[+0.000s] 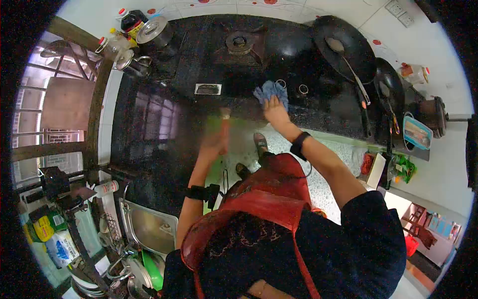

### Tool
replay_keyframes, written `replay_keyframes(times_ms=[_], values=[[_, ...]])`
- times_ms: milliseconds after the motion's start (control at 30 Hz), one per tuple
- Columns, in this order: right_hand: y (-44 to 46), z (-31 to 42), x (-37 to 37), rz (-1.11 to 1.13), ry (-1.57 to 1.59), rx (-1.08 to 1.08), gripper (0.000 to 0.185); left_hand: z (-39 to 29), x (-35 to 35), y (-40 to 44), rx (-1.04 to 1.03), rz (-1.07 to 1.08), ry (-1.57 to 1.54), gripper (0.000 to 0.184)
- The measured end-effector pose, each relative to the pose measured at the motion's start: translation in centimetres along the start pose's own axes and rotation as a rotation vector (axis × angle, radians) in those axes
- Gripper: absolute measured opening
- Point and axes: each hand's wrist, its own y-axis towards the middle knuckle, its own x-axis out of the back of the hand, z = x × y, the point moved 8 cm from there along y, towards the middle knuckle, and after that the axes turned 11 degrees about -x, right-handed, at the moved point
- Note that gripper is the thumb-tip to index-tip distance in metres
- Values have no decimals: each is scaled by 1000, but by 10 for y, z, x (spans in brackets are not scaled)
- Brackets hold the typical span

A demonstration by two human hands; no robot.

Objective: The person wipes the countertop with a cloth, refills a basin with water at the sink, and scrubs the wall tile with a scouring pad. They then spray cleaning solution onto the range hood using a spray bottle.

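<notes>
My right hand (pixel 275 113) presses a crumpled blue cloth (pixel 272 91) onto the black stove top (pixel 239 70), beside two round knobs (pixel 303 89). My left hand (pixel 214 142) is closed around a slim orange-handled tool (pixel 225 121) with a pale upper end, held near the counter's front edge. A blurred patch over that area hides what kind of tool it is. Ahead of both hands sits a gas burner (pixel 239 44). A small metal-framed panel (pixel 208 89) lies in the surface left of the cloth.
At the right stand a large wok (pixel 343 50) with a ladle (pixel 351 65) in it and a smaller pan (pixel 389 87). A lidded pot (pixel 155 33) and bottles (pixel 130 22) occupy the back left. A sink (pixel 149 226) is at lower left.
</notes>
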Motion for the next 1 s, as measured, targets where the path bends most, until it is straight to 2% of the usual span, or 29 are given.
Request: replay_keyframes(times_ms=[33,67,100,133,167,200,233,267,300,367,433,467,533,567,633,700,733,767,833,900,1000], values=[[-14,-14,2,-21,64,19,33,-1,-1,-1,-3,0,1,41],[-22,-34,13,198,137,-34,27,-2,-3,-1,10,-6,14,40],[-36,-60,4,241,156,-145,23,-3,-4,-3,26,-11,27,39],[-51,-87,-3,282,234,-176,27,-9,-5,-9,26,-9,27,39],[-65,-122,-5,537,254,-398,31,-19,-6,-16,27,-9,2,37],[-66,-155,24,176,516,-559,32,-25,-8,-18,22,-15,-28,36],[-70,-182,41,34,587,-644,32,-13,-9,-20,26,-19,-38,36],[-64,-199,66,6,576,-661,36,10,-7,-24,20,-20,-131,33],[-63,-215,67,90,519,-775,44,20,-7,-25,8,-19,-218,31],[-62,-238,32,13,352,-733,48,4,-13,-29,44,-31,-171,29],[-67,-227,-14,0,331,-728,50,1,-14,-27,86,-52,-131,26],[-70,-220,-26,-15,307,-722,53,5,-14,-25,105,12,8,25],[-76,-190,-12,-41,364,-708,52,8,-13,-25,134,73,150,24],[-82,-177,-1,-76,407,-700,52,1,-12,-25,61,26,191,24],[-92,-153,-1,-68,440,-688,51,-1,-7,-32,-11,-37,229,23],[-95,-122,7,-75,554,-638,53,8,-5,-41,-11,-115,-40,22],[-88,-114,5,-37,566,-663,54,8,-3,-42,-12,-122,-44,22],[-79,-108,5,3,644,-713,52,9,-2,-43,78,-82,70,22],[-55,-83,15,-8,743,-624,49,10,3,-52,175,-56,183,23],[-20,-30,39,-59,668,-340,50,10,9,-67,143,-162,-67,25],[21,56,46,-46,601,-26,49,27,20,-68,197,-168,65,27]])
